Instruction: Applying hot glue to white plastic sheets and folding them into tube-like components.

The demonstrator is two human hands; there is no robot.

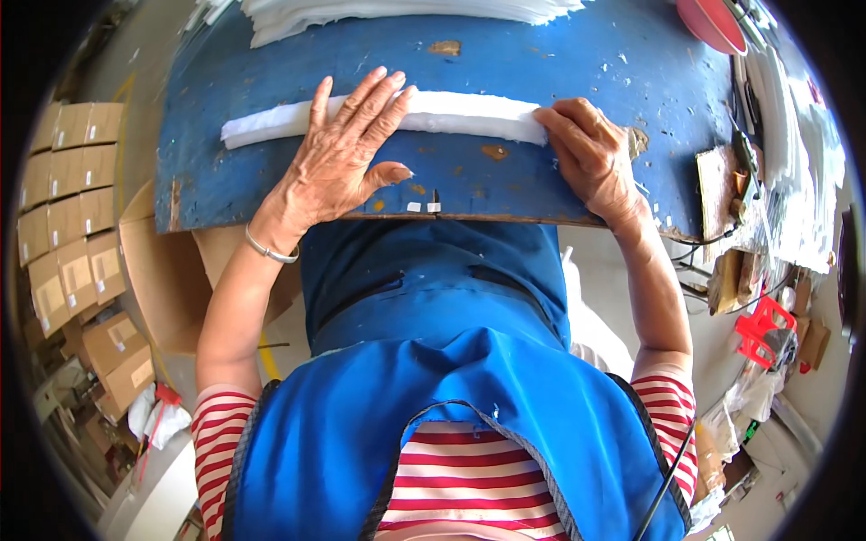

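Observation:
A long white strip of folded padding (460,115) lies across a worn blue table (541,63). My left hand (343,158) lies flat on the strip's left half, fingers spread and pressing down. At the strip's right end my right hand (591,153) has its fingers curled over and pinching the material. A silver bangle sits on my left wrist. I wear a blue apron over a red and white striped shirt.
A stack of white sheets (397,13) lies at the table's far edge. A red round object (713,22) sits at the far right corner. Rows of small cardboard boxes (72,207) stand on the left. A red plastic stool (762,329) and clutter fill the floor at right.

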